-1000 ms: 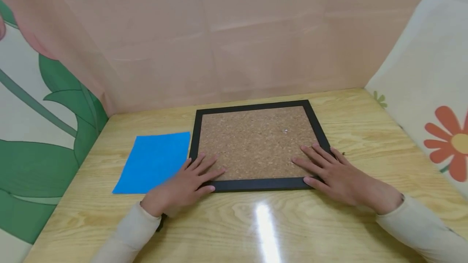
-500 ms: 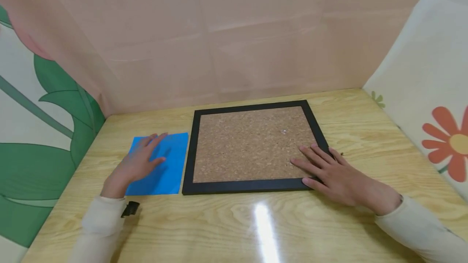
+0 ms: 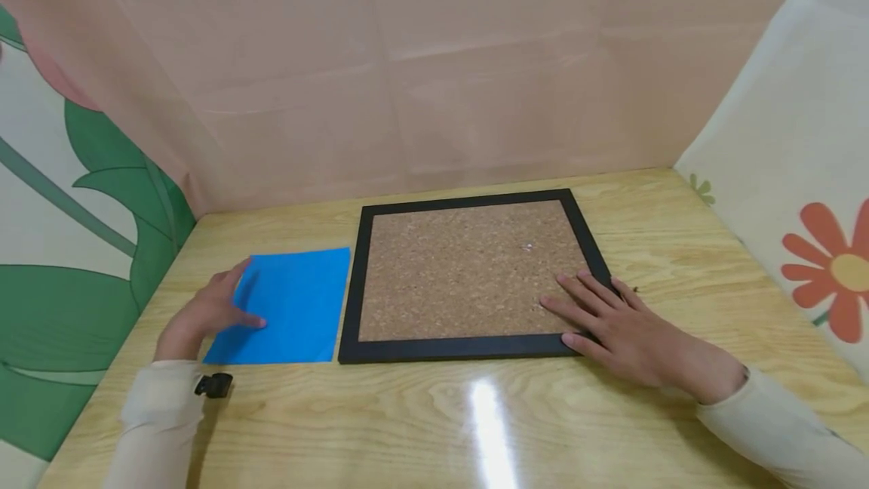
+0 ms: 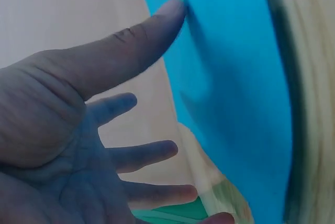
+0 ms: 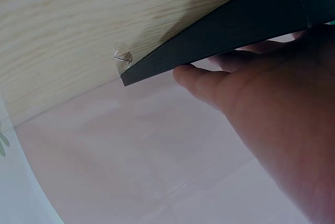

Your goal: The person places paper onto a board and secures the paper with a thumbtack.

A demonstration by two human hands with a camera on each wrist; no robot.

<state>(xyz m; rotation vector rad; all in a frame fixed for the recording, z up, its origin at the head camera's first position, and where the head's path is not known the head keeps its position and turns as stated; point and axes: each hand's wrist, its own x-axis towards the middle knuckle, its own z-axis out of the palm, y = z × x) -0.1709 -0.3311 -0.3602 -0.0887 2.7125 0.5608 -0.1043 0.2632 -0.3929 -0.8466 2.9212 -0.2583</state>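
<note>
A blue square sheet (image 3: 299, 308) lies flat on the table to the left of a cork board (image 3: 462, 270) with a black frame (image 3: 462, 347). My left hand (image 3: 207, 310) is at the sheet's left edge, thumb over the blue surface and the other fingers along or past the edge. In the left wrist view its fingers (image 4: 141, 153) are spread with nothing between them; whether the thumb touches the sheet I cannot tell. My right hand (image 3: 631, 338) rests with spread fingers across the board's front right corner, on cork and frame. The right wrist view shows the frame's black side (image 5: 209, 35) by that hand.
Wood-grain table (image 3: 380, 421) surrounds both items. A pinkish sheet (image 3: 434, 74) covers the back, and printed panels with leaves (image 3: 61, 315) and a flower (image 3: 849, 272) flank the sides. A small clear piece (image 5: 123, 57) sits beside the frame's corner.
My left hand has let go of the board's front left corner and moved left, over the blue sheet to its left edge. The right hand has stayed on the board.
</note>
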